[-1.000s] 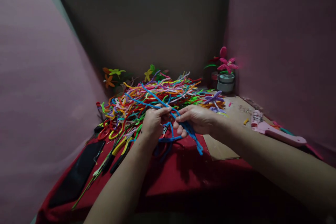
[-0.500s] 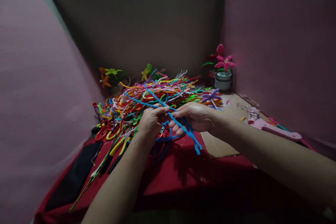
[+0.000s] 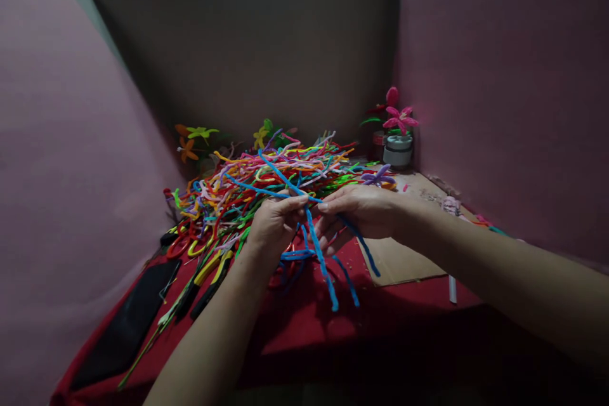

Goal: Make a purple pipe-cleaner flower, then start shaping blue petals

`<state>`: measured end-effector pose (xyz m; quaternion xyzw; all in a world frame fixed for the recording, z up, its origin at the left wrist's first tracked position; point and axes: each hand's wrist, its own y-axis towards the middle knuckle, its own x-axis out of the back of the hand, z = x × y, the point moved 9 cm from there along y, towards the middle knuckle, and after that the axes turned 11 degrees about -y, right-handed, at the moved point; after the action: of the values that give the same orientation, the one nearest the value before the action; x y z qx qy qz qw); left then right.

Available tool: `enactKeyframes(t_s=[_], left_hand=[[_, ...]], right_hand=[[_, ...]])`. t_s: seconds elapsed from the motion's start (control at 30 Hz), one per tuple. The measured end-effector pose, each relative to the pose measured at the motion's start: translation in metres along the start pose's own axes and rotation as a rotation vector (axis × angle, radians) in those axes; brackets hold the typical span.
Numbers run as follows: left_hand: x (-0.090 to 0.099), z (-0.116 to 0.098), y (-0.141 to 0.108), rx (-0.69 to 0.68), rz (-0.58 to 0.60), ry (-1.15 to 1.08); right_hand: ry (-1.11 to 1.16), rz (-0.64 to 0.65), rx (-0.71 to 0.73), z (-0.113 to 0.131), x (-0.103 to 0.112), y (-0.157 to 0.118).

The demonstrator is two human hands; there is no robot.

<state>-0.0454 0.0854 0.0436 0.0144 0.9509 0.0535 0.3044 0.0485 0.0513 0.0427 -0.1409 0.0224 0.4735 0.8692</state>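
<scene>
Two blue pipe cleaners (image 3: 322, 260) are in our hands, crossed in an X beside the left thumb, held up over the front of the work surface. Their upper ends point away from us across the heap; their lower ends hang toward us, well apart. Our left hand (image 3: 276, 219) pinches the crossing between thumb and forefinger, the other fingers curled under. Our right hand (image 3: 356, 209) is just beside it, thumb and forefinger pinching one stem near the crossing, the remaining fingers loosely bent and slightly spread.

Below our hands we see more blue stems (image 3: 297, 255), partly hidden; we cannot tell whether the one dangling under the right fingers is held or lying. Just beyond is a heap of multicoloured pipe cleaners (image 3: 295, 165). To its left we have red scissor-like handles (image 3: 178, 246), yellow-and-black-handled pliers (image 3: 212, 269) and a flat black slab (image 3: 126, 323), on red cloth (image 3: 304, 342). A piece of brown cardboard (image 3: 402, 263) lies under our right forearm, and a purple pipe-cleaner flower (image 3: 378, 174) beyond that wrist. At the back, a pink flower (image 3: 399, 119) stands in a pale pot (image 3: 398, 151) at right, with an orange flower (image 3: 188, 151) at left.
</scene>
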Motion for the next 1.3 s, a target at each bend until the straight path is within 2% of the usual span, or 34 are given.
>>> enactKeyframes(t_s=[0.23,0.4,0.57,0.8,0.93,1.13,1.3], left_hand=[[-0.009,-0.012,-0.01,-0.098,0.018,0.112],[-0.008,-0.021,-0.018,-0.225,-0.028,0.283],[-0.012,-0.021,-0.02,-0.196,-0.027,0.3],[-0.024,-0.008,-0.015,-0.034,0.136,0.182],[-0.029,-0.005,-0.015,-0.002,0.226,0.173],[-0.022,-0.016,-0.019,-0.079,0.132,0.309],[-0.02,-0.016,-0.018,-0.106,0.079,0.277]], right_hand=[[0.076,-0.096,-0.023,0.004,-0.006,0.0],[0.099,-0.184,-0.006,0.002,-0.002,0.004],[0.042,-0.292,0.063,0.003,0.01,0.006],[0.033,-0.14,-0.062,-0.009,0.004,0.005],[-0.014,-0.089,-0.01,-0.006,-0.005,0.003],[-0.107,-0.156,0.1,-0.001,-0.013,-0.003],[0.037,-0.115,0.093,-0.002,-0.016,0.0]])
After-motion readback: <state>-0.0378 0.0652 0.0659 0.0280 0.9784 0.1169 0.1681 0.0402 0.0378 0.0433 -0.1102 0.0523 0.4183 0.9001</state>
